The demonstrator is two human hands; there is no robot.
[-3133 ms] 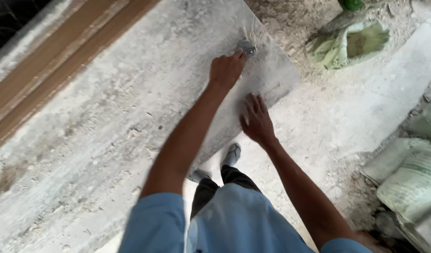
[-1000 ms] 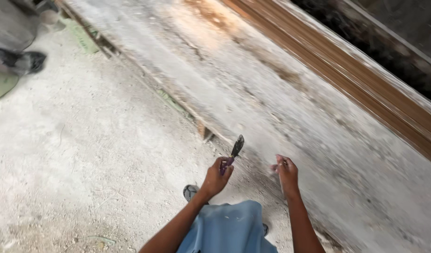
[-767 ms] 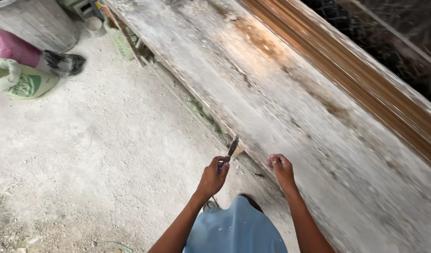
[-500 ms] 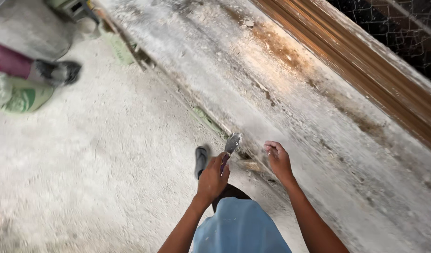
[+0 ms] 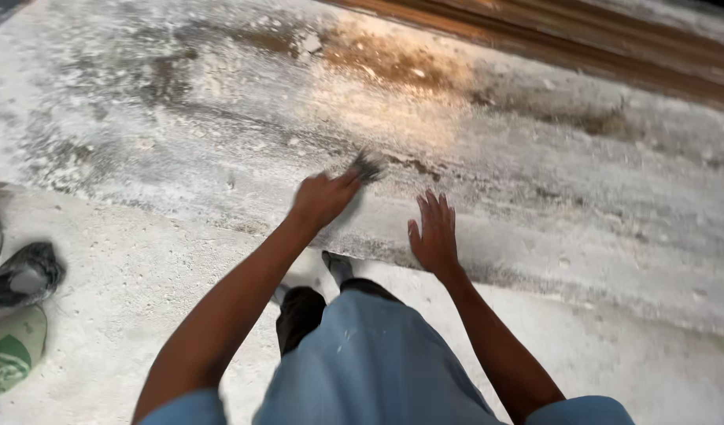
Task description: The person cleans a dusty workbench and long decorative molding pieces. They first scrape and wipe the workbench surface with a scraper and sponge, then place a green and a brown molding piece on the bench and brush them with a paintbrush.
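Two hands over a dusty slab (image 5: 535, 205): left hand (image 5: 323, 201) closed around a scraper (image 5: 367, 167), blade blurred, touching the slab near its edge; right hand (image 5: 434, 234) just beside, fingers spread, palm flat on the slab.

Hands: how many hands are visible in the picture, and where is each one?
2. The left hand grips a small dark tool on the dusty board. The right hand lies flat and open on the board near its front edge. No other person's hand shows.
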